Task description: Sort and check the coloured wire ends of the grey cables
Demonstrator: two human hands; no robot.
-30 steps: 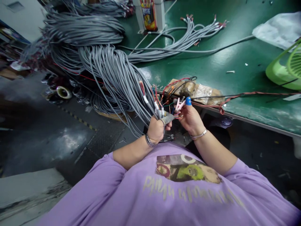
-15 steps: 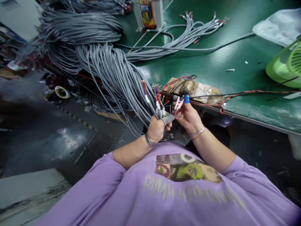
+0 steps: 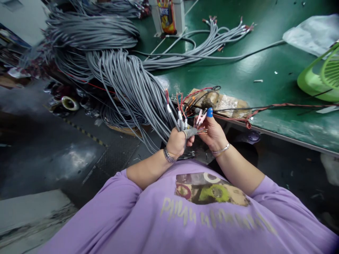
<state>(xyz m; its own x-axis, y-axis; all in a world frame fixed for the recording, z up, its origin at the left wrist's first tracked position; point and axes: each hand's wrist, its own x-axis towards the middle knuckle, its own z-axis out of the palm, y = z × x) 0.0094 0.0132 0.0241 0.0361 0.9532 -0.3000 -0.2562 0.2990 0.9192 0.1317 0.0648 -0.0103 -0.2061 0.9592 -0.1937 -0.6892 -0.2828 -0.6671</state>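
My left hand (image 3: 176,144) is closed around the ends of several grey cables (image 3: 180,123), close in front of my chest. White sleeves and thin coloured wires with bare copper tips (image 3: 180,102) stick up above the fist. More thin wire tips (image 3: 202,131) point right, towards my other hand. Something grey lies across the thumb side of the fist; I cannot tell whether it is a thumb cover or a cable. My right hand (image 3: 215,134), with a blue cover (image 3: 209,112) on one fingertip, pinches a small pink clip (image 3: 200,118) just right of the wires.
A thick bundle of grey cables (image 3: 127,77) hangs over the edge of the green table (image 3: 267,77). Behind my hands, a taped block (image 3: 227,104) with red and black leads lies at the edge. A green basket (image 3: 312,79) and a plastic bag (image 3: 312,33) are at right.
The wire ends above my left fist have shifted slightly right and stand a little straighter. Both hands keep their grip, almost in place.
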